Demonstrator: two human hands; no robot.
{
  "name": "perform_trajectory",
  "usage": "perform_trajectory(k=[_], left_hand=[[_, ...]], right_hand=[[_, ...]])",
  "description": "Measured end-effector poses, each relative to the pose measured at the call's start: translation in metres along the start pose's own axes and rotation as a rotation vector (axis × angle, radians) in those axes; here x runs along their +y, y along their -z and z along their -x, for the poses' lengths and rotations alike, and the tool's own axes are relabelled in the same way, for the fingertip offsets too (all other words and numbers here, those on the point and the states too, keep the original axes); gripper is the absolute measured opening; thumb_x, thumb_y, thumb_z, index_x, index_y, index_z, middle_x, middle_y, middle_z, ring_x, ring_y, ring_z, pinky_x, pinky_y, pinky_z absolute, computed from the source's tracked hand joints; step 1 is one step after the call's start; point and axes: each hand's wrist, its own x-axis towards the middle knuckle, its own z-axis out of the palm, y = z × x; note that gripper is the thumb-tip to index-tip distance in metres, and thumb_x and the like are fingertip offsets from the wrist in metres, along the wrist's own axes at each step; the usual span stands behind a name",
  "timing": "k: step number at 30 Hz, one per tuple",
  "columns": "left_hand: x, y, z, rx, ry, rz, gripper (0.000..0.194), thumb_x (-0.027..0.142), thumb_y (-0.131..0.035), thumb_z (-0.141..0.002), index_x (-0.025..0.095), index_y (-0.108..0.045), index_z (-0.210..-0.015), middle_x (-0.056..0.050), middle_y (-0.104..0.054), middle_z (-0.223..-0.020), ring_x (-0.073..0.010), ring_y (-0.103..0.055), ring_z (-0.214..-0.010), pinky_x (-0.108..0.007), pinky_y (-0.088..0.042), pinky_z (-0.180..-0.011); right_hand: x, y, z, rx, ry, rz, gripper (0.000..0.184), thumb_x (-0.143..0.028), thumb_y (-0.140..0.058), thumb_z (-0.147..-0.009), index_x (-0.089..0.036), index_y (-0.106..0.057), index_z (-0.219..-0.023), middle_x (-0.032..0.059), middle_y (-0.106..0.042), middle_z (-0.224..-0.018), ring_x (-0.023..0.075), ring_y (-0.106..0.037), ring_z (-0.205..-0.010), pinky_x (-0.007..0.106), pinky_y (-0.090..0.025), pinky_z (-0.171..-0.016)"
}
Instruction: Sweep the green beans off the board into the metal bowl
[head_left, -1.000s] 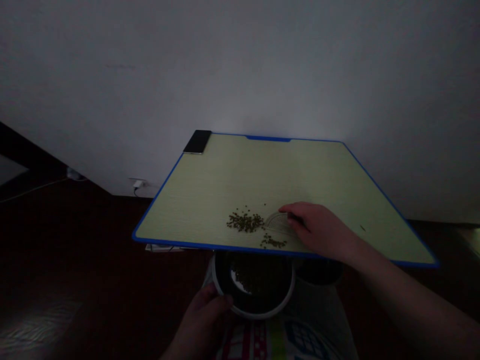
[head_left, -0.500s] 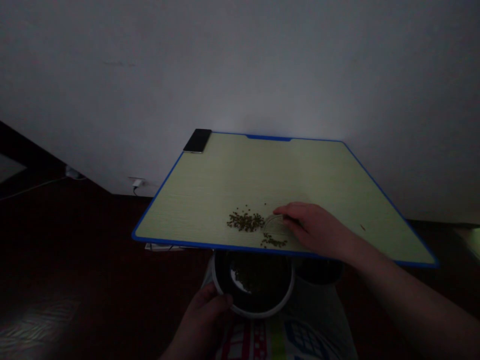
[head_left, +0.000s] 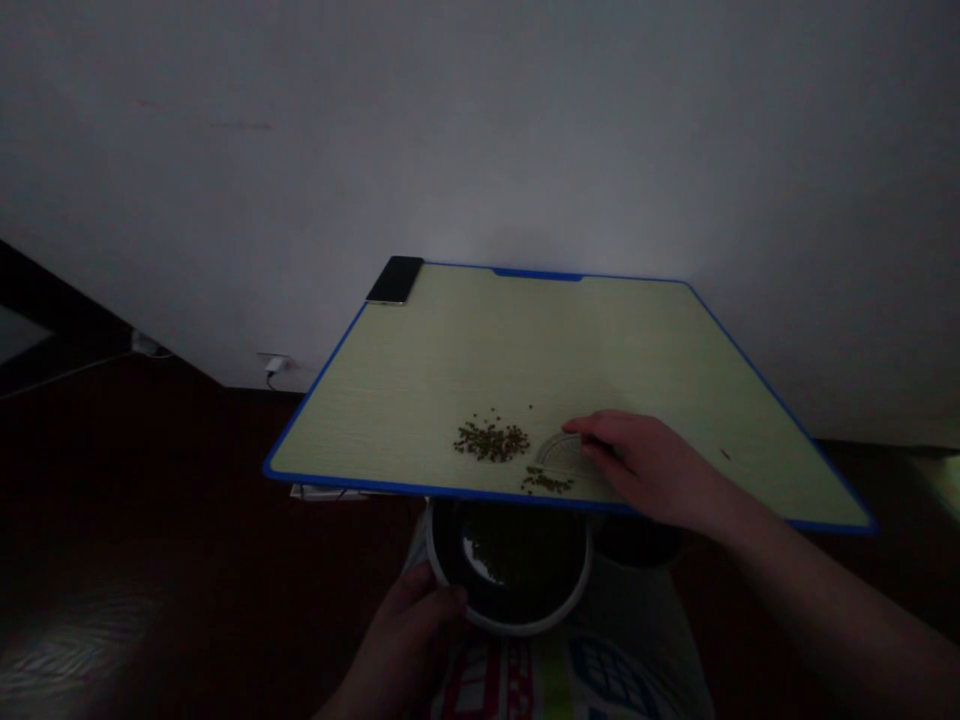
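Note:
My right hand [head_left: 637, 460] pinches a clear protractor [head_left: 559, 453], its curved edge toward the left, low over the pale table top. Just left of the protractor lies a loose pile of small brownish-green beans or seeds [head_left: 491, 441]. A smaller, greener cluster [head_left: 547, 481] sits by the table's front edge, beneath the protractor's straight side. My left hand [head_left: 420, 620] grips the rim of a round bowl [head_left: 517, 628] with a pale rim and dark inside, held under that edge. Dark green bits appear in the bowl, though dim light blurs them.
The table [head_left: 570, 350] has a blue border and meets a grey wall. A black phone [head_left: 395, 280] lies at its back left corner. Another dark round container [head_left: 637, 541] is partly hidden under the front edge. A charger [head_left: 276, 366] is plugged in low at left.
My right hand and the protractor have shifted slightly right, away from the bean pile. Both clusters and my left hand with the bowl look almost unchanged.

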Motion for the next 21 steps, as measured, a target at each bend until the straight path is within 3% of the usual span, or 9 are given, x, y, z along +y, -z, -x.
perform_trajectory(k=[3,9,16,21], left_hand=[[0.001,-0.001,0.001,0.001,-0.001,-0.016,0.017,0.014,-0.090,-0.071,0.015,-0.089,-0.088,-0.016,-0.091,-0.088,-0.0376,-0.086,-0.098,-0.041,-0.067,-0.087],[0.002,-0.002,0.002,0.010,-0.003,-0.042,0.021,0.016,-0.090,-0.070,0.013,-0.089,-0.091,-0.019,-0.091,-0.099,-0.0398,-0.086,-0.103,-0.044,-0.069,-0.090],[0.000,-0.003,0.001,0.036,-0.010,-0.039,0.018,0.017,-0.091,-0.069,0.015,-0.088,-0.087,-0.015,-0.091,-0.086,-0.0380,-0.086,-0.098,-0.046,-0.068,-0.095],[0.001,-0.003,0.001,0.027,-0.007,-0.020,0.020,0.016,-0.092,-0.067,0.015,-0.088,-0.087,-0.015,-0.091,-0.089,-0.0391,-0.086,-0.100,-0.049,-0.066,-0.099]], right_hand=[[-0.001,-0.002,0.000,0.001,0.003,0.005,0.037,-0.016,-0.052,-0.101,-0.019,-0.081,-0.124,0.0110,-0.086,-0.117,0.0261,-0.082,-0.105,0.040,-0.065,-0.094],[0.000,-0.005,-0.001,0.012,-0.005,0.010,0.037,-0.018,-0.053,-0.102,-0.023,-0.081,-0.126,0.0094,-0.086,-0.119,0.0261,-0.082,-0.105,0.041,-0.066,-0.093],[-0.006,-0.007,-0.002,0.013,-0.024,0.022,0.040,-0.020,-0.049,-0.102,-0.016,-0.080,-0.127,0.0143,-0.085,-0.121,0.0283,-0.082,-0.108,0.043,-0.066,-0.096],[-0.012,-0.008,-0.001,0.037,-0.054,0.047,0.041,-0.019,-0.050,-0.101,-0.015,-0.080,-0.128,0.0158,-0.085,-0.120,0.0297,-0.082,-0.107,0.045,-0.067,-0.095]])
